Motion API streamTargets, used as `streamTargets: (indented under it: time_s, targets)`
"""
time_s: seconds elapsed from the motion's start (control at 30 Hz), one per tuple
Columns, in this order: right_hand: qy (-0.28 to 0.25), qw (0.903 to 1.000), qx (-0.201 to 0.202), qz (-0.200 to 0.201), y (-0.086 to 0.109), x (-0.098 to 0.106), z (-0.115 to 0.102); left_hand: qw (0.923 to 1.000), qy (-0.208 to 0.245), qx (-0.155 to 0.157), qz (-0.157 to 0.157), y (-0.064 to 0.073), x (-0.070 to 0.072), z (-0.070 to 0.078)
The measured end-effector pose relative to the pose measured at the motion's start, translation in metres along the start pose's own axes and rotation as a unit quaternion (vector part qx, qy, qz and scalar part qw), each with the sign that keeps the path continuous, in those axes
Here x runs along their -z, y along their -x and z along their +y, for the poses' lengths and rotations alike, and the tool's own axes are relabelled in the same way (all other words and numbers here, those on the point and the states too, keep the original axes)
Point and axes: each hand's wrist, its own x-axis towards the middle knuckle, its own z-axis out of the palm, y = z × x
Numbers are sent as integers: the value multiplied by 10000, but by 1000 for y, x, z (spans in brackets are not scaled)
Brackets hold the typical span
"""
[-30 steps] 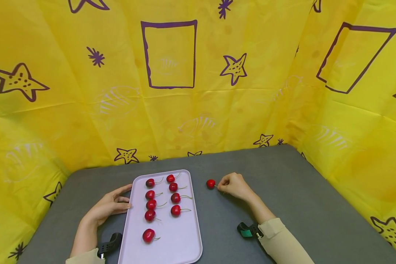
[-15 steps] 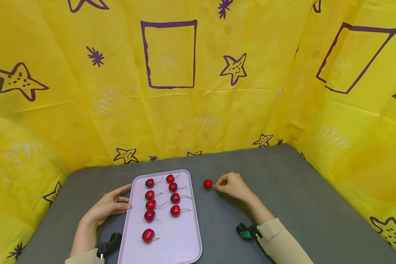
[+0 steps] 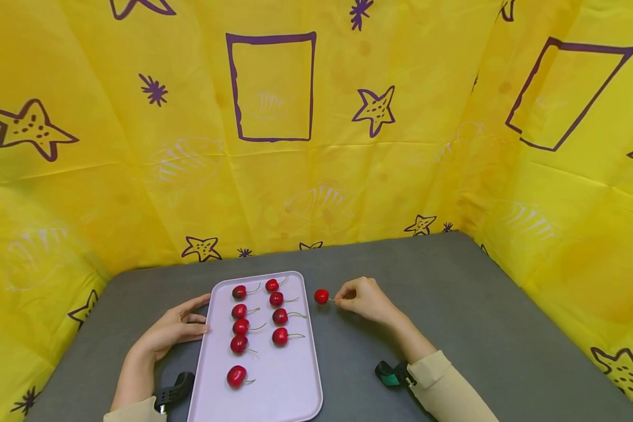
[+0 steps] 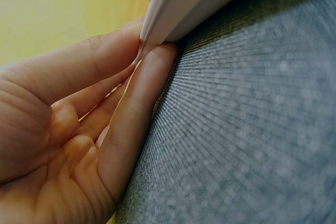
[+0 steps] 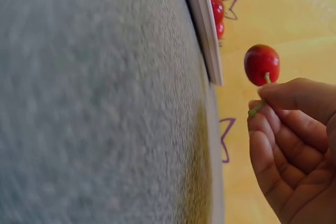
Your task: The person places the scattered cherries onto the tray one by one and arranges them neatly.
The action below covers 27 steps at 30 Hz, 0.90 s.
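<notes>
My right hand (image 3: 366, 302) pinches a red cherry (image 3: 322, 296) by its green stem (image 5: 257, 108) between thumb and fingertips. The fruit hangs clear of the table, just right of the pale lilac tray (image 3: 279, 387). On the tray lie two columns of cherries, their stems pointing mostly right; a single cherry (image 3: 237, 377) sits apart at the near end of the left column. My left hand (image 3: 171, 328) grips the tray's left rim. In the left wrist view, the thumb and a finger (image 4: 139, 85) meet at the rim's edge, the finger tucked beneath it.
A dark grey cloth (image 3: 469, 328) covers the table. Yellow fabric walls (image 3: 427, 176) with purple star drawings rise behind it and at both sides. Black straps (image 3: 392, 373) circle both wrists near beige sleeves.
My right hand has moved left with the cherry, bringing it closer to the tray's right edge. The left hand and the tray stay put.
</notes>
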Motion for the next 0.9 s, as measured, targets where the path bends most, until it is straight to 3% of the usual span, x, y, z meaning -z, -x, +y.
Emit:
streamTargets:
  time_s: [0.9]
  targets:
    - [-241,9899,924,-1053,10,-30,-55,9999,-62,77,62,1,-1,2]
